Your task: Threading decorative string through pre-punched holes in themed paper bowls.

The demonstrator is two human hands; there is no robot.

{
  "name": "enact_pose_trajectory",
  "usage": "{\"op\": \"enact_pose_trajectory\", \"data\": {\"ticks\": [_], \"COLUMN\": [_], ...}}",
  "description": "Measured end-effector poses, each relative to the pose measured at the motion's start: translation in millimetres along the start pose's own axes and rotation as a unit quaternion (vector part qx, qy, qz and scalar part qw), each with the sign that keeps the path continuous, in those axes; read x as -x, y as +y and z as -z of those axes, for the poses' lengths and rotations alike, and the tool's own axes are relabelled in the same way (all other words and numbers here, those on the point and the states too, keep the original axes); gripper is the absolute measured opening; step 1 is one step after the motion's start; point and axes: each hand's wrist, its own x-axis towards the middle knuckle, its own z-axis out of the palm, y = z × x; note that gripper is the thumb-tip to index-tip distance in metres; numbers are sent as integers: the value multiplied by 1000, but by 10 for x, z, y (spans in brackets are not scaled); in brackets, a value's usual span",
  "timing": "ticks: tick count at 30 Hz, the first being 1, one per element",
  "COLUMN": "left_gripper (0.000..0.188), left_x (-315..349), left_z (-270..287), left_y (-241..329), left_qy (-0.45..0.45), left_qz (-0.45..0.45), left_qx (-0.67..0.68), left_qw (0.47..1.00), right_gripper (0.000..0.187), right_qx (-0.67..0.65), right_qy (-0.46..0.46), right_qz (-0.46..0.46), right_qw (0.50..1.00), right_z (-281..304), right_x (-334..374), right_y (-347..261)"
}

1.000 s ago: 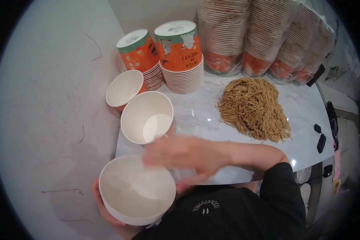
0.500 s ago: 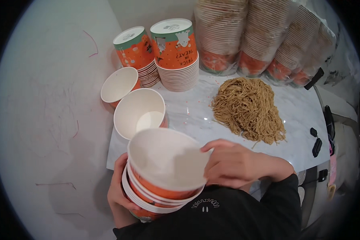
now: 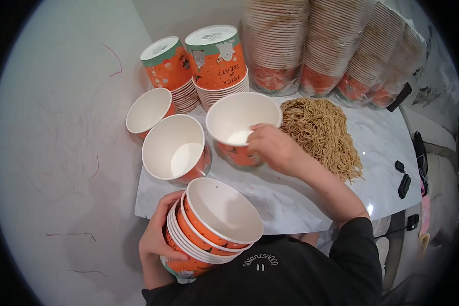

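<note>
My left hand (image 3: 160, 234) is wrapped round a tilted stack of orange paper tubs (image 3: 204, 250) against my front, their white insides facing up. Out over the table, my right hand (image 3: 273, 145) grips the near right rim of a single paper tub (image 3: 242, 158), with the fingers at its edge. That tub is orange outside, white inside, and nothing shows in it. Just left of it stands another open paper tub (image 3: 173, 148), and behind that a smaller-looking one (image 3: 149, 112). To the right of the held tub lies a heap of tan shredded paper strands (image 3: 324, 135).
Two upside-down stacks of orange tubs (image 3: 214, 61) stand at the back. Tall plastic-wrapped tub stacks (image 3: 275, 46) line the back right. Small black objects (image 3: 404, 186) lie near the right edge of the marble-look table (image 3: 285, 209). A pale wall (image 3: 66, 153) borders the left.
My right hand has lifted one tub off the stack and carried it away to the table, beside the heap. My left hand still holds the other tubs.
</note>
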Motion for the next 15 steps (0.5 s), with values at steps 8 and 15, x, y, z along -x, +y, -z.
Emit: {"op": "enact_pose_trajectory", "data": {"ticks": [8, 15], "left_gripper": [130, 136], "left_x": [53, 98], "left_z": [44, 207], "left_y": [-23, -25], "left_qy": [-7, 62], "left_qz": [-30, -35], "left_qx": [-65, -7], "left_qw": [997, 997], "right_gripper": [18, 18], "right_qx": [-106, -105], "right_qy": [-21, -108], "right_qz": [35, -68], "right_qw": [994, 986], "right_z": [-539, -517], "right_x": [-429, -530], "right_y": [-212, 33]}}
